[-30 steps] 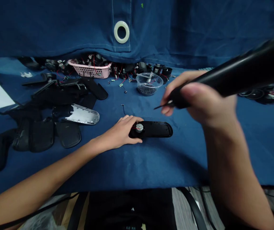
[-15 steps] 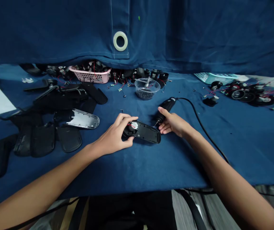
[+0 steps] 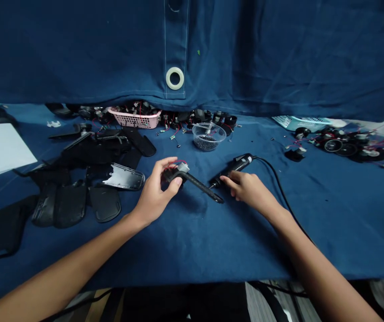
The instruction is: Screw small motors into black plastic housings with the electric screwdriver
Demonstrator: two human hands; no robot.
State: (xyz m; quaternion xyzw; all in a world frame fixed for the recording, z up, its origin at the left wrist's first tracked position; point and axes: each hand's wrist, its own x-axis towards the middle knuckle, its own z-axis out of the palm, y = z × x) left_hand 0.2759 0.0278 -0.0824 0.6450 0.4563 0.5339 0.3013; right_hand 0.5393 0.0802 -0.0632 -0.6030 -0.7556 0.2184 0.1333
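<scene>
My left hand (image 3: 154, 190) grips a long black plastic cover (image 3: 198, 188) near one end and tilts it on edge. A small round metal motor (image 3: 182, 167) with red wires sits at the gripped end, just above my fingers. My right hand (image 3: 248, 190) lies on the blue cloth (image 3: 192, 250) with its fingers extended, touching the lower end of a black corded electric screwdriver (image 3: 237, 164). The screwdriver's thin tip points towards the cover, a short gap from it.
A black cable (image 3: 279, 197) curves away from the screwdriver. Behind stand a transparent bowl of small dark screws (image 3: 209, 143) and a pink basket (image 3: 134, 120). Black casings and a silver-lined cover (image 3: 124, 176) lie left; a teal basket (image 3: 301, 123) and wired wheels (image 3: 346, 146) lie right.
The screwdriver has come down from my raised right hand to the cloth. My left hand has lifted the black cover off the cloth and turned it on edge.
</scene>
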